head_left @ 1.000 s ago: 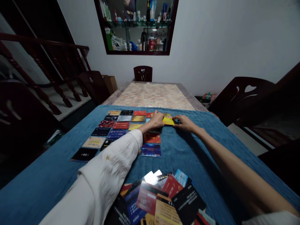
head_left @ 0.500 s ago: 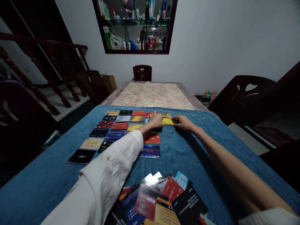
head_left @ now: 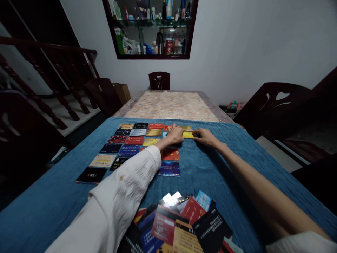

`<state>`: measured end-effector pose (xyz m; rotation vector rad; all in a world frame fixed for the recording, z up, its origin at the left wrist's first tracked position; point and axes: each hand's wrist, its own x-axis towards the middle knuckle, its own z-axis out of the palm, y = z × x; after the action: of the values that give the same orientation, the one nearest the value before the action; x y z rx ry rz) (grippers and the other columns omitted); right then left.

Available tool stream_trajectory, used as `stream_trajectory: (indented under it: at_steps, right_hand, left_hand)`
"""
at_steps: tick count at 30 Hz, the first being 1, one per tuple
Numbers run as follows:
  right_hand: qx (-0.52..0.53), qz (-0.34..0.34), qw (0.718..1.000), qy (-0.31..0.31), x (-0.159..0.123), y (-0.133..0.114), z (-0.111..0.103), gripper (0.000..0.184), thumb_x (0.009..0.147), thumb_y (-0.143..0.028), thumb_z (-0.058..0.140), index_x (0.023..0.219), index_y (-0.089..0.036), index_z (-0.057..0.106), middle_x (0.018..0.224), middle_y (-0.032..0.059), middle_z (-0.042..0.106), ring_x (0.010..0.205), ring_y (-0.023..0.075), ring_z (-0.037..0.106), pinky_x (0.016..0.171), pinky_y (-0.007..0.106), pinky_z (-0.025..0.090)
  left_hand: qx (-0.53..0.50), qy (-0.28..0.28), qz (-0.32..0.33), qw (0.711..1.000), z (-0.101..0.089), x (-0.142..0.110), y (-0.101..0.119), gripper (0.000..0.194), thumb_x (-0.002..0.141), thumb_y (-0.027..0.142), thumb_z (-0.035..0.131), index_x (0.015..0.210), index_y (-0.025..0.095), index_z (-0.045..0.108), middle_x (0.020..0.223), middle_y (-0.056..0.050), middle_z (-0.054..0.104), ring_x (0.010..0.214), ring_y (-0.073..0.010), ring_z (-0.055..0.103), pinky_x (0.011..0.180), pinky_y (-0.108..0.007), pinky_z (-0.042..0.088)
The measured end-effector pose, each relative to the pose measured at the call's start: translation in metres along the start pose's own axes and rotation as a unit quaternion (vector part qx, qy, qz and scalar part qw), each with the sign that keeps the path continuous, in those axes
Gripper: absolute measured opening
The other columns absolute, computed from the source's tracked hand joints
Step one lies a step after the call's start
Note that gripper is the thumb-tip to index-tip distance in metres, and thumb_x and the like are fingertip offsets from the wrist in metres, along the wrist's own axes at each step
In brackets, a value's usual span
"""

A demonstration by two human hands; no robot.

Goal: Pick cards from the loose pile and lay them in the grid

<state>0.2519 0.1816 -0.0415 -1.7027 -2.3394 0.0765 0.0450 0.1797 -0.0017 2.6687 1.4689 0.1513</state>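
Observation:
A yellow card (head_left: 187, 135) lies on the blue cloth (head_left: 207, 168) between my two hands. My left hand (head_left: 175, 135) has its curled fingers at the card's left end and covers parts of neighbouring cards. My right hand (head_left: 205, 136) pinches the right end; a small dark patch shows beneath its fingers. Just beyond is a gold card (head_left: 186, 128). Rows of cards spread to the left, among them a red card (head_left: 134, 140), a black card (head_left: 91, 175) and a blue card (head_left: 170, 168). My left forearm hides some of them.
Close to me lies a loose heap of overlapping cards, with a pinkish-red card (head_left: 163, 225) and a black card (head_left: 212, 230) on top. Past the cloth, the patterned tabletop (head_left: 171, 105) continues. Chairs stand around it, including a dark wooden chair (head_left: 159, 80) at the far end.
The view has tilted slightly, so everything sits a little higher. Both hands remain at the yellow card with hardly any visible movement.

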Motion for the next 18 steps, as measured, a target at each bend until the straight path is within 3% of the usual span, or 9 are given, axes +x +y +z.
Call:
stream_trajectory:
  at_steps: [9,18]
  right_hand:
    - [-0.012,0.016,1.000,0.004,-0.003,-0.005,0.002,0.030,0.086,-0.032,0.060,0.109,-0.018,0.073,0.110,0.0120,0.070,0.093,0.0230,0.063,0.081,0.029,0.046]
    - [-0.025,0.018,0.999,0.018,-0.014,-0.013,-0.003,0.039,0.087,-0.031,0.062,0.122,-0.015,0.068,0.114,0.0153,0.068,0.097,0.0243,0.063,0.087,0.031,0.046]
  left_hand:
    - [0.020,0.021,0.028,0.999,0.004,-0.004,0.004,0.024,0.082,0.010,0.052,0.094,0.014,0.071,0.118,-0.016,0.063,0.122,-0.0345,0.042,0.096,-0.052,0.039]
    - [0.058,0.035,0.092,0.993,-0.007,-0.026,0.014,0.024,0.083,0.013,0.054,0.101,0.013,0.069,0.123,-0.018,0.059,0.127,-0.0363,0.037,0.096,-0.052,0.037]
